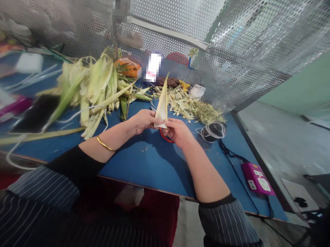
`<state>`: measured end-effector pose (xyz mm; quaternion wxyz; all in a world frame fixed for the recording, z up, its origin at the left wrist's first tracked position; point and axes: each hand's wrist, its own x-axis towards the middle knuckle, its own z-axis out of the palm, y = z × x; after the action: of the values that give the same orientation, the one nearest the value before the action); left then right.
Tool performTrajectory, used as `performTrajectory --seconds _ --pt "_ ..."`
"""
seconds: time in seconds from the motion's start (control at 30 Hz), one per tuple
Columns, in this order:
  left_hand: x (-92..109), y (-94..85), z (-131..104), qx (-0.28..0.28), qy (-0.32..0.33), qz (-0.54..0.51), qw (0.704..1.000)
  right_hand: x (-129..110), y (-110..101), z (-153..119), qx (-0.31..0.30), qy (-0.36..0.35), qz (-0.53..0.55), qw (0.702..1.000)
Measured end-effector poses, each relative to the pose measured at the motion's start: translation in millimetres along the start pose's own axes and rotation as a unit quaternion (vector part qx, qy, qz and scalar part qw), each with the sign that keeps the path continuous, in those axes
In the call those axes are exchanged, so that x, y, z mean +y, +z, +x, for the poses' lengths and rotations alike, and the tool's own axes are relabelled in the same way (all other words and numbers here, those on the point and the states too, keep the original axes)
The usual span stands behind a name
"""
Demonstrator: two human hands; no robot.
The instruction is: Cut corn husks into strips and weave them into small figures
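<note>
The left hand (145,121) and right hand (178,131) hold a pale husk (162,108) above the desk (146,163), between near and far edges, each grip pinched together on its wide end. Shredded strips (186,104) lie toward the far edge.

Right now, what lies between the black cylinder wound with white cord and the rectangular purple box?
In the head view, slim black cables run across the blue tabletop between the black cylinder and the purple box.

no readable text, labels, brands, numbers, signs
</note>
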<state>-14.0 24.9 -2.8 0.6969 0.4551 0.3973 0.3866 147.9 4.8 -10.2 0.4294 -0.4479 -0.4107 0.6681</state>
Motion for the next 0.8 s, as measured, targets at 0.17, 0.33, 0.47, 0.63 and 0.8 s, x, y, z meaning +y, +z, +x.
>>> performTrajectory --seconds 0.17,0.33,0.47,0.63,0.8 --pt "-4 0.8 0 0.023 0.023 0.036 0.999 3 4 -1 0.032 -0.025 -0.062 0.997" --pt "-9 2.7 2 0.051 0.059 0.087 0.993 6 6 -2 0.084 -0.048 -0.141 0.985" --pt "-8 2.4 2 0.042 0.074 0.103 0.991 5 0 2 0.048 -0.015 -0.085 0.995" --pt "-9 -1.1 4 0.020 0.103 0.119 0.987 0 -5 0 0.006 0.006 -0.025 1.000" --pt "-15 -8.4 11 0.034 0.134 0.186 0.973 -6 -4 -5 -0.041 0.007 -0.016 0.999"
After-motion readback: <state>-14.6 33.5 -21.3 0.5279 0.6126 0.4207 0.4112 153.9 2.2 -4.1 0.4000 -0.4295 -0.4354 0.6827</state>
